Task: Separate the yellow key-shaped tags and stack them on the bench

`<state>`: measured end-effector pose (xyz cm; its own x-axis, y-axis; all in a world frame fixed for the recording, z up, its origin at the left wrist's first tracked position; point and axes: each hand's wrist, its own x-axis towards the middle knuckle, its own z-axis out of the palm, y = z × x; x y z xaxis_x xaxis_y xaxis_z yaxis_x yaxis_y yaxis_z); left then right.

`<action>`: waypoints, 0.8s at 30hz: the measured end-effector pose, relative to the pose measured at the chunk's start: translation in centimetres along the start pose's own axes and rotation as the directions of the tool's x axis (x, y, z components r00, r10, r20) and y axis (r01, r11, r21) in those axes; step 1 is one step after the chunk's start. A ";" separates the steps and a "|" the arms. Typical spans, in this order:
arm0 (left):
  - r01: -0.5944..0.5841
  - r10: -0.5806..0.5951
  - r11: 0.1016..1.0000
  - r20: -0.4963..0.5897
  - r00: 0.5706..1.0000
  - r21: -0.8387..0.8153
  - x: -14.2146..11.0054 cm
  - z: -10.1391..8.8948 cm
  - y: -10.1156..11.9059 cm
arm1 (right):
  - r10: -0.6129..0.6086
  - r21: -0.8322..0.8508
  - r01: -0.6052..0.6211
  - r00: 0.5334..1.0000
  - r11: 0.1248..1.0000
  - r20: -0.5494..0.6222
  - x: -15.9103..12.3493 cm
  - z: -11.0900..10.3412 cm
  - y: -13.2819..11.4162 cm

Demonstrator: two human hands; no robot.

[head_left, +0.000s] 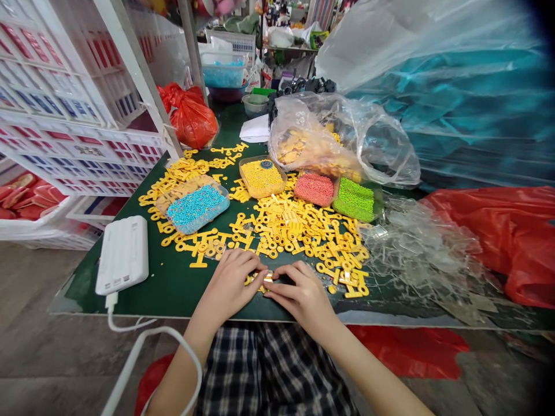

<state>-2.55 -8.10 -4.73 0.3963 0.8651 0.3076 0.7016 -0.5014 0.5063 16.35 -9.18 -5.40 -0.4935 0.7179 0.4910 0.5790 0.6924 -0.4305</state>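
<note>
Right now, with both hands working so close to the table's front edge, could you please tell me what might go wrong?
The small yellow pieces pinched between the left hand and right hand sit near the edge of the green table, so a slip could drop them to the floor. The shallow tray of blue beads lies among loose yellow plastic shapes; a knock might spill beads into them.

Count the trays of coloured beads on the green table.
4: the blue tray front left, yellow back centre, coral and green to the right. The plastic bag could hide more.
</note>
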 end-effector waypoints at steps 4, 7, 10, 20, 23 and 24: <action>0.015 -0.015 1.000 0.015 1.000 -0.003 0.0 -0.1 0.1 | -0.015 -0.011 0.015 1.000 1.000 -0.001 -0.1 0.1 0.2; 0.016 -0.015 1.000 0.012 1.000 -0.003 0.0 -0.1 0.1 | -0.018 0.015 0.018 1.000 1.000 0.013 -0.1 0.0 0.4; 0.009 -0.009 1.000 0.008 1.000 0.003 0.1 -0.1 0.2 | 0.003 0.078 -0.002 1.000 0.997 -0.013 0.1 -0.3 0.3; 0.022 -0.022 1.000 0.008 1.000 0.005 0.2 -0.3 0.4 | 0.223 0.185 -0.190 0.958 0.964 -0.180 0.9 -4.5 2.8; 0.037 -0.037 0.999 0.012 0.999 0.009 0.1 -0.3 0.4 | 0.300 0.057 -0.295 0.945 0.954 -0.128 3.1 -8.7 7.8; 0.039 -0.039 0.999 0.010 0.999 0.011 0.1 -0.3 0.4 | 0.341 -0.007 -0.345 0.930 0.938 -0.135 4.3 -10.2 9.8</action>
<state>-2.37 -8.19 -4.26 0.3744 0.8841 0.2796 0.7230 -0.4671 0.5091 26.53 -0.04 0.15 -0.1735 0.8943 0.4123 0.7182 0.4014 -0.5684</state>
